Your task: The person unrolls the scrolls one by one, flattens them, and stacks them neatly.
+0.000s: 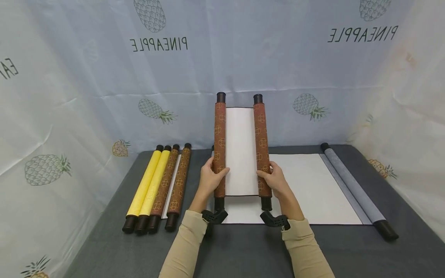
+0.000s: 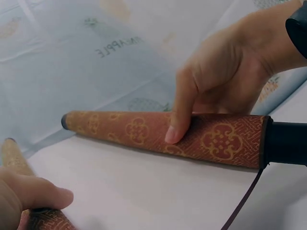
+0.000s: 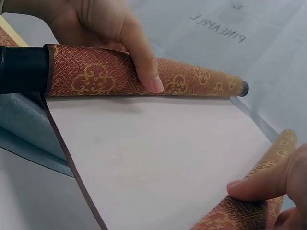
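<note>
A red-brown hanging scroll with a gold flower pattern and black rod ends is held up in both hands, its two rolls upright and a strip of white paper [image 1: 241, 150] stretched between them. My left hand [image 1: 210, 178] grips the left roll [image 1: 219, 135] low down, thumb across its front. On the right roll [image 1: 261, 143], my right hand [image 1: 276, 180] has the same hold, and its thumb [image 2: 180, 129] lies over the patterned cloth in the left wrist view. In the right wrist view the left thumb [image 3: 151, 79] presses the other roll.
Behind the held scroll, a grey scroll [image 1: 351, 181] lies partly unrolled, its white sheet [image 1: 313, 185] flat on the dark table [image 1: 243, 251]. To the left lie two yellow rolls [image 1: 146, 185] and another brown patterned scroll [image 1: 179, 181]. Pineapple-print cloth [image 1: 243, 50] hangs behind and at both sides.
</note>
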Demonstrator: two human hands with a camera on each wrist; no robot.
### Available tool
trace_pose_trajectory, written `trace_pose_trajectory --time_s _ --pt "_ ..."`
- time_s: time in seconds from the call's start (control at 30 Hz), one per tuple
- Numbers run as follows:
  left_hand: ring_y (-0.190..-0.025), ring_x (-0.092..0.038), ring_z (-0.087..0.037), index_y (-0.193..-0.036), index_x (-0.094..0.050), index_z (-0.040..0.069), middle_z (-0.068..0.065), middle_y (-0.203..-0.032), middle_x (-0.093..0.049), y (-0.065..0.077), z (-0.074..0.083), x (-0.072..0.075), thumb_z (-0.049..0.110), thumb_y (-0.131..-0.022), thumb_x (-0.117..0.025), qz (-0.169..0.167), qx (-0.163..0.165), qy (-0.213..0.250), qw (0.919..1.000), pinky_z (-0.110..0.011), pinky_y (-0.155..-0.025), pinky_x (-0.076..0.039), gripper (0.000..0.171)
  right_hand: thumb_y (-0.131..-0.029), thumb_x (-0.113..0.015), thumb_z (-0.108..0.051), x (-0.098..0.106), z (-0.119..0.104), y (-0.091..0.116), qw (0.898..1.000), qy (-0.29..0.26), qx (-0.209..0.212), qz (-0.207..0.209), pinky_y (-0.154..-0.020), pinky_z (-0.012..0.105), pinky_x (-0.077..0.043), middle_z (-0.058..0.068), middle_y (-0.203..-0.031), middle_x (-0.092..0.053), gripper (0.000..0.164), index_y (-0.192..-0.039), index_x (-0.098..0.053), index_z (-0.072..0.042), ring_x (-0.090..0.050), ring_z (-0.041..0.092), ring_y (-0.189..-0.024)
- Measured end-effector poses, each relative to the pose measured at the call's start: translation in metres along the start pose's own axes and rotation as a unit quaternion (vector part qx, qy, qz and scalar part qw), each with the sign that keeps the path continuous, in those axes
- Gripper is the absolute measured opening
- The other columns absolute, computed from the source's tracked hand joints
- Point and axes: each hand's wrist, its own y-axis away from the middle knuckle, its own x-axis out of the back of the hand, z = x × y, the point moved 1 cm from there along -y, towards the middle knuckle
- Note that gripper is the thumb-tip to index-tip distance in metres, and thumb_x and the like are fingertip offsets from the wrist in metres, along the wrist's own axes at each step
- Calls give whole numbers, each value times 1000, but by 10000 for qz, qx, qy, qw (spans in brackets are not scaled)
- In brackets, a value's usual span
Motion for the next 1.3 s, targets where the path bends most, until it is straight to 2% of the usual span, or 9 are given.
trace_pose_trajectory --time_s 0.2,0.33,0.47,0.6,0.77,0.9,1.0,1.2,1.3 --pt "-119 -58 -41 -146 -31 -6 -28 -134 -54 1 0 -1 13 -90 -65 -252 20 71 9997 -50 -95 -52 69 -97 -49 -13 -1 2 -4 9994 -131 -263 189 -104 56 -39 28 -143 -38 63 -150 -19 1 -44 41 -127" --pt "-128 -48 -44 -149 -17 -7 -31 -142 -41 2 0 -5 10 -95 -56 -573 62 188 9982 -55 -102 -45 69 -95 -48 -13 -3 5 -5 9984 -200 -259 471 -99 49 -42 27 -140 -42 59 -147 -26 2 -47 37 -123" --pt "-140 -32 -44 -151 -6 -5 -30 -150 -26 2 0 -10 7 -97 -49 -652 257 489 9963 -58 -112 -33 70 -91 -47 -12 -5 5 -3 9966 -303 -242 733 -89 39 -44 26 -133 -46 55 -142 -35 4 -50 33 -112" --pt "-142 -31 -41 -152 -5 -2 -28 -152 -25 2 1 -13 9 -96 -48 -457 508 642 9956 -58 -114 -30 71 -88 -46 -13 -7 3 -1 9949 -321 -253 922 -78 31 -42 24 -127 -49 54 -139 -40 3 -50 27 -101" --pt "-136 -42 -38 -152 -13 1 -25 -149 -36 3 4 -14 18 -93 -54 17 752 236 9969 -55 -109 -39 74 -92 -53 -24 -8 3 -2 9943 -206 -246 1018 -71 26 -43 22 -124 -52 54 -138 -43 3 -53 24 -96" --pt "-130 -49 -39 -150 -22 0 -25 -143 -45 5 5 -14 25 -87 -66 369 646 -225 9970 -54 -103 -44 81 -89 -65 -31 -8 4 -2 9950 -80 -254 966 -72 26 -47 21 -126 -52 65 -140 -40 1 -57 26 -100" --pt "-126 -53 -39 -148 -26 -1 -25 -140 -49 5 4 -13 28 -83 -73 536 522 -321 9967 -54 -101 -46 85 -85 -71 -29 -8 4 -1 9953 -38 -240 939 -74 28 -49 22 -128 -52 72 -141 -38 1 -58 28 -103" --pt "-117 -58 -38 -145 -32 0 -23 -134 -54 4 1 -12 29 -77 -80 680 447 -333 9961 -52 -95 -50 89 -82 -75 -27 -4 5 0 9957 40 -264 888 -76 29 -47 22 -129 -49 79 -142 -33 0 -56 29 -106" --pt "-115 -59 -36 -144 -35 0 -21 -132 -56 4 -1 -11 30 -76 -81 771 488 -386 9951 -50 -93 -51 87 -83 -73 -27 -1 6 1 9957 62 -328 868 -73 27 -46 21 -126 -50 75 -140 -34 1 -56 26 -101"
